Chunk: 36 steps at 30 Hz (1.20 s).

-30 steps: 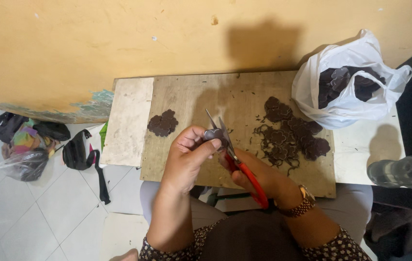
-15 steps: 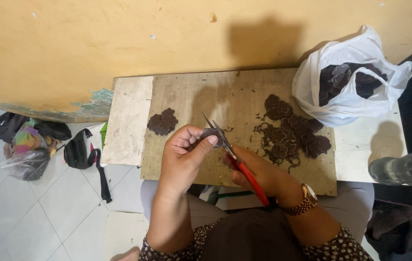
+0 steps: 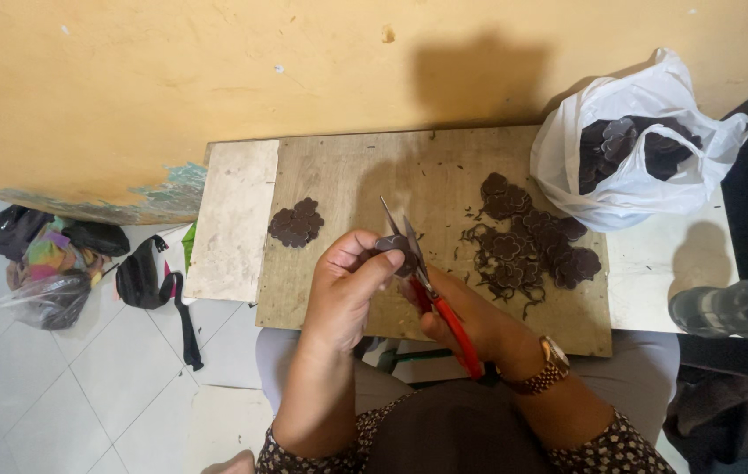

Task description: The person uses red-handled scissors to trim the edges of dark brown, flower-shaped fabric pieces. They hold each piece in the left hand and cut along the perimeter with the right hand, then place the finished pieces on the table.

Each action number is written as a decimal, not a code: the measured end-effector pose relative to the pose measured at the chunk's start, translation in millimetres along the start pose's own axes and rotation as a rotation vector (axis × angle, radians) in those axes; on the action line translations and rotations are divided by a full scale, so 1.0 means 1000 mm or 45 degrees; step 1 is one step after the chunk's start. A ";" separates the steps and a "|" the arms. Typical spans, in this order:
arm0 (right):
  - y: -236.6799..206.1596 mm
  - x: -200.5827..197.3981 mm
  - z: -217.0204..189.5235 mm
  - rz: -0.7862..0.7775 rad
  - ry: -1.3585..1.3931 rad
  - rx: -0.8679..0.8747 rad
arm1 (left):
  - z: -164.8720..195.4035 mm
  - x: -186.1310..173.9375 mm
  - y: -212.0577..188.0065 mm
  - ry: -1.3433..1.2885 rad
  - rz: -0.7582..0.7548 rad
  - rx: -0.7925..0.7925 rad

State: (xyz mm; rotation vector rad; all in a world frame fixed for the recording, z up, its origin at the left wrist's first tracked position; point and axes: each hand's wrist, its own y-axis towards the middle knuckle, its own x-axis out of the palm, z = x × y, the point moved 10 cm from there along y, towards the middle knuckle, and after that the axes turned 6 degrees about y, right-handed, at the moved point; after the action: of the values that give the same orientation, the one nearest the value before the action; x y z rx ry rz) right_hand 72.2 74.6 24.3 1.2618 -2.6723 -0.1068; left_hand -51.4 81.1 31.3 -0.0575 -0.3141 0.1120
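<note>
Honestly, going left to right from where I'm watching: there's a small stack of dark flower-shaped cutouts point(image 3: 296, 222) lying on the wooden board point(image 3: 339, 175), well apart from the hands. Then the left hand point(image 3: 345, 294), fingers curled in with thumb and forefinger pinched on a dark flower piece point(image 3: 394, 246), held just above the board's front edge. Right beside it the right hand point(image 3: 471, 326) is closed around the red handles of the scissors point(image 3: 422, 276), blades parted a bit with the piece sitting at them. I can't tell how far the blades have bitten in.

My read is the piece is thin, light and floppy, some kind of fabric or felt, so it'll bend rather than break. Pinching it near the edge opposite the blades looks like the sane grip, since a loose hold would let it twist in the cut.

Further right there's a messy pile of cutouts and trimmings point(image 3: 528, 246) on the board, then a white plastic bag point(image 3: 629, 175) holding more dark pieces, and a bottle with a purple cap point(image 3: 734, 309) at the far edge
</note>
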 end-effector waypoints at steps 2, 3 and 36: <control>-0.001 -0.001 0.007 0.003 0.045 -0.004 | 0.002 0.002 -0.002 0.087 -0.003 0.004; -0.002 -0.001 0.011 0.006 0.079 -0.005 | 0.003 0.003 -0.002 0.131 -0.005 0.006; 0.001 -0.009 0.007 0.149 -0.128 -0.055 | 0.013 -0.005 0.000 0.194 0.084 0.110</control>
State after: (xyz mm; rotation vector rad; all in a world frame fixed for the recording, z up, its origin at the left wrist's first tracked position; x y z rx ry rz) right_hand 75.6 82.4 16.1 1.1131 -2.8051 -0.2155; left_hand -60.3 81.1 42.3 0.0094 -0.1550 0.1859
